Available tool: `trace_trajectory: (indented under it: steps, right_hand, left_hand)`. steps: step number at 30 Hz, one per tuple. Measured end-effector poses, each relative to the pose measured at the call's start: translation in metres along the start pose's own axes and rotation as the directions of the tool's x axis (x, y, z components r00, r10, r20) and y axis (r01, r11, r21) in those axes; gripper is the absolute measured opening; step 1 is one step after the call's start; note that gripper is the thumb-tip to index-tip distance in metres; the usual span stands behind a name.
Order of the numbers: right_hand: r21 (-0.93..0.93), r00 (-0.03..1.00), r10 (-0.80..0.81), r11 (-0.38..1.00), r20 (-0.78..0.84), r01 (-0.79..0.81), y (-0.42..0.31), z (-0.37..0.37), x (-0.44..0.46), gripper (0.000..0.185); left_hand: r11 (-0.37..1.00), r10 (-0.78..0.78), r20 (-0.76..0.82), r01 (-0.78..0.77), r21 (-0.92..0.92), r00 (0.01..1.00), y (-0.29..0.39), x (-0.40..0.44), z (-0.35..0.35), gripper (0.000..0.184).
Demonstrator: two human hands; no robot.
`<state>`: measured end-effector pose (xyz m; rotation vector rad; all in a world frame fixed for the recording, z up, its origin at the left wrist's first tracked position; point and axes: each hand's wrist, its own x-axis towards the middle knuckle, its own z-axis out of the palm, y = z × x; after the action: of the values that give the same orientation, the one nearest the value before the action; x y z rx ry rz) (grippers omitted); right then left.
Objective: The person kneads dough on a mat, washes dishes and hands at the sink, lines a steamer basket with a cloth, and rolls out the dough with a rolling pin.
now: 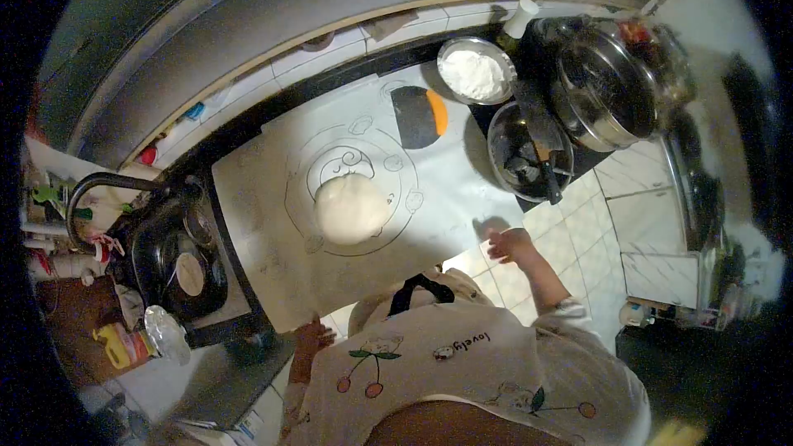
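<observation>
A smooth ball of pale dough [353, 209] rests on a white mat [264, 235] printed with a circular line drawing. My right hand [510, 246] hovers at the mat's front right edge, fingers loosely apart and holding nothing. Low by my side, below the mat's front edge, hangs my left hand [315, 335]; its fingers look apart, with nothing visible in them. Neither hand touches the dough. Behind the dough lies a dough scraper [420, 117] with a dark blade and an orange grip. A metal bowl of white flour [477, 72] stands at the back of the mat.
Right of the mat, a metal bowl [496, 161] holds dark pieces, with a black-handled knife [552, 180] across it. A large steel pot [607, 87] stands behind. At left are a black sink [153, 268] with a curved faucet [78, 206] and a yellow bottle [122, 347].
</observation>
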<state>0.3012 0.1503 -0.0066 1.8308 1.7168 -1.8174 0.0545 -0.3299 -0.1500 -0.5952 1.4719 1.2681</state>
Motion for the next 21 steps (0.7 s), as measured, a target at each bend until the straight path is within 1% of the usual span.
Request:
trace_trajectory:
  steps: [1,2,3,4,5,7,8,9,10,11,12,13,15,16,17,18,21]
  right_hand:
    - [-0.093,0.999,-0.003,0.996,0.049,0.008,-0.005,-0.01,-0.007,0.039]
    - [-0.25,0.973,-0.21,0.951,-0.098,0.18,-0.008,-0.024,-0.007,0.036]
    - [-0.42,0.883,-0.421,0.853,-0.207,0.309,-0.013,-0.035,-0.006,0.033]
    - [-0.513,0.732,-0.575,0.78,-0.365,0.357,-0.029,-0.041,-0.01,0.027]
    - [-0.611,0.526,-0.7,0.7,-0.484,0.369,-0.045,-0.046,-0.011,0.025]
    - [-0.811,0.282,-0.861,0.498,-0.423,0.305,-0.061,-0.062,0.013,0.034]
    - [-0.889,0.155,-0.919,0.391,-0.363,0.237,-0.061,-0.071,0.024,0.041]
    - [-0.872,0.292,-0.887,0.429,-0.357,0.236,-0.045,-0.079,0.047,0.056]
    - [-0.847,0.486,-0.787,0.507,-0.379,0.16,-0.047,-0.082,0.053,0.056]
    - [-0.819,0.655,-0.646,0.569,-0.391,0.072,-0.05,-0.083,0.061,0.057]
    - [-0.829,0.535,-0.763,0.526,-0.363,0.189,-0.039,-0.084,0.073,0.06]
    - [-0.84,0.516,-0.781,0.507,-0.352,0.195,-0.039,-0.084,0.068,0.063]
    - [-0.781,0.504,-0.803,0.523,-0.318,0.342,-0.047,-0.082,0.039,0.062]
    - [-0.75,0.549,-0.781,0.546,-0.296,0.373,-0.061,-0.079,0.014,0.06]
    - [-0.717,0.594,-0.758,0.569,-0.268,0.403,-0.073,-0.08,-0.012,0.058]
    - [-0.721,0.547,-0.802,0.525,-0.24,0.453,-0.076,-0.085,-0.027,0.06]
    - [-0.793,0.428,-0.869,0.436,-0.249,0.426,-0.1,-0.125,-0.05,0.053]
  left_hand:
    - [0.994,0.059,-0.139,-0.046,0.095,0.989,0.004,-0.02,0.016,0.027]
    - [0.977,0.087,-0.078,-0.069,0.203,0.993,0.004,-0.014,0.013,0.027]
    - [0.946,0.107,-0.014,-0.098,0.308,0.994,0.0,-0.002,0.003,0.028]
    - [0.903,0.121,0.052,-0.132,0.41,0.991,-0.007,0.013,-0.012,0.029]
    - [0.846,0.128,0.118,-0.17,0.505,0.985,-0.013,0.029,-0.028,0.03]
    - [0.7,0.121,0.254,-0.264,0.664,0.96,-0.014,0.045,-0.039,0.032]
    - [0.864,0.155,0.209,-0.236,0.446,0.965,-0.012,0.047,-0.038,0.031]
    - [0.96,0.174,0.169,-0.206,0.19,0.97,-0.004,0.042,-0.028,0.029]
    - [0.983,0.177,0.134,-0.167,-0.081,0.975,0.003,0.042,-0.02,0.028]
    - [0.945,0.301,0.18,-0.318,0.073,0.937,0.01,0.04,-0.012,0.027]
    - [0.861,0.412,0.242,-0.462,0.214,0.879,0.018,0.036,-0.005,0.026]
    - [0.809,0.461,0.253,-0.52,0.273,0.851,0.023,0.034,0.001,0.026]
    - [0.902,0.358,0.113,-0.374,0.216,0.927,0.027,0.03,0.017,0.026]
    - [0.932,0.31,0.053,-0.315,0.181,0.949,0.028,0.028,0.023,0.026]
    - [0.944,0.29,0.011,-0.288,0.158,0.957,0.027,0.026,0.028,0.026]
    - [0.949,0.282,-0.018,-0.277,0.149,0.959,0.025,0.024,0.032,0.027]
    - [0.95,0.298,-0.091,-0.285,0.128,0.95,0.02,0.013,0.043,0.027]
